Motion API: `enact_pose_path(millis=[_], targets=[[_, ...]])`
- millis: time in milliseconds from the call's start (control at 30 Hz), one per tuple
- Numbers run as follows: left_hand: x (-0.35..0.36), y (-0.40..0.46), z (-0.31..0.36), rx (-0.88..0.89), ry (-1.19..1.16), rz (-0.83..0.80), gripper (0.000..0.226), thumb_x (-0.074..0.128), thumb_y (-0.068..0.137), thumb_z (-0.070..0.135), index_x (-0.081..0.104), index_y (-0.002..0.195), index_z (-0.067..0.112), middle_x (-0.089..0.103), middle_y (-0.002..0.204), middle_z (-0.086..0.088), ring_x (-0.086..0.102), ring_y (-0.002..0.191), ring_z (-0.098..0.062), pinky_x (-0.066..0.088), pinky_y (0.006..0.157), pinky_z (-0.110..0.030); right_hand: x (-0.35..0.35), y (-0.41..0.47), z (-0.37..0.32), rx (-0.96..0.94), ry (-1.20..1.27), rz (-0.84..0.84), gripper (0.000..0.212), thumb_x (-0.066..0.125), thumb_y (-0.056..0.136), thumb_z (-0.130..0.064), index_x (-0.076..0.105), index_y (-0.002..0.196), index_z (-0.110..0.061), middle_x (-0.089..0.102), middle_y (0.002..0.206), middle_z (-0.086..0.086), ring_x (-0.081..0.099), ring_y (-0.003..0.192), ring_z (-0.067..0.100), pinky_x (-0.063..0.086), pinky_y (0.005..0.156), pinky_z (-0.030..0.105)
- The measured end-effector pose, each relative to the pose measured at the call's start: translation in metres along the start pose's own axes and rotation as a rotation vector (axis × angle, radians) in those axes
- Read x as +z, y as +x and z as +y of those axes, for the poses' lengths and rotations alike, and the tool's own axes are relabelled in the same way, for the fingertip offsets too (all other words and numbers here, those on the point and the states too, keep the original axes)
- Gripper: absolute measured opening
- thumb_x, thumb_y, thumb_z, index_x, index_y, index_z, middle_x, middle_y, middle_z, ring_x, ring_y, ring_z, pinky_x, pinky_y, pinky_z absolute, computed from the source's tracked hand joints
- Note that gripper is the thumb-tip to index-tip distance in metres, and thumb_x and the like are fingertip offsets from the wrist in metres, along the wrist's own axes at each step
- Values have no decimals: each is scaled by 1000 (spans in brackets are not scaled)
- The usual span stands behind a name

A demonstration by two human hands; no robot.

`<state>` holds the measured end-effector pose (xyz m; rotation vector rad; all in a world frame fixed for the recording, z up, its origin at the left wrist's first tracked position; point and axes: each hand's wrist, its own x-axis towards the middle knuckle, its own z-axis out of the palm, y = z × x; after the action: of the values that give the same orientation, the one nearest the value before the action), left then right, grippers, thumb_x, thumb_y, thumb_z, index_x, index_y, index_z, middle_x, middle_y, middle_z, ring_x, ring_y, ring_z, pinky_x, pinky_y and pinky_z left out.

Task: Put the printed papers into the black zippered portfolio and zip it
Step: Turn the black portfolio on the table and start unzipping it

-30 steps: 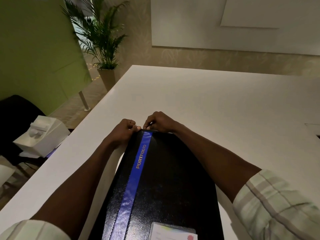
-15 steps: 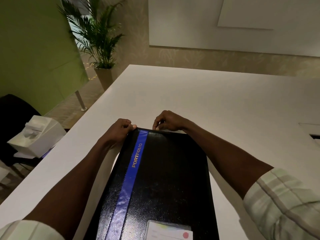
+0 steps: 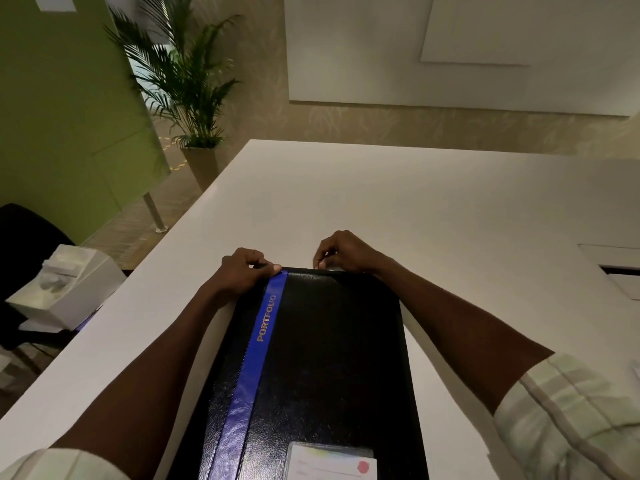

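Observation:
The black portfolio [image 3: 322, 358] lies closed on the white table [image 3: 398, 202], its blue stripe lettered PORTFOLIO running along the left side and a card pocket near me. My left hand [image 3: 242, 271] grips the far left corner of the portfolio, thumb on the blue stripe. My right hand [image 3: 341, 252] pinches a small metal zipper pull at the far edge, right of the middle. No printed papers are visible; what is inside the portfolio is hidden.
A white box [image 3: 65, 289] sits on a dark chair left of the table. A potted palm [image 3: 187, 91] stands beside a green partition [image 3: 62, 105]. A recessed panel [image 3: 616, 268] is set into the table at the right.
My right hand has slid rightward along the portfolio's far edge, away from my left hand, which stays on the far left corner.

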<state>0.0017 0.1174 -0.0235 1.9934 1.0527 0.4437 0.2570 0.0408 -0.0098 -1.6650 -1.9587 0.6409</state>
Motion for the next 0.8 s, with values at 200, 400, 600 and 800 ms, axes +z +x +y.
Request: enact_pose_path(millis=[200,400,600,800], targets=[[1,2,-1,28,19,-19,30,67,86,39,68,79,10,68,88,-4,67,86,-16,46,72,-23,-19,-29,21,60,30,53,12,74,77,-2,79,85,-9,75,82,2,62,73,0,43,72,18],[9,4,4,14,175,28,24,58,91,40,73,85,23,72,94,3,65,93,-15,51,86,-35,-14,-33,21,39,31,97,12,72,78,-1,78,85,-8,76,84,4,60,72,-4,41,69,12],[44,-3,28,246,537,216,31,49,87,44,70,90,22,66,89,-4,57,88,-26,46,81,-37,-12,-34,22,38,6,100,13,70,81,-4,78,89,-11,75,88,-1,63,81,3,46,76,18],[66,2,41,316,364,99,25,53,90,45,69,91,26,67,90,4,59,87,-14,48,80,-37,-15,-39,20,37,-14,94,12,71,81,-7,78,88,-14,75,89,-1,61,77,-4,45,73,15]])
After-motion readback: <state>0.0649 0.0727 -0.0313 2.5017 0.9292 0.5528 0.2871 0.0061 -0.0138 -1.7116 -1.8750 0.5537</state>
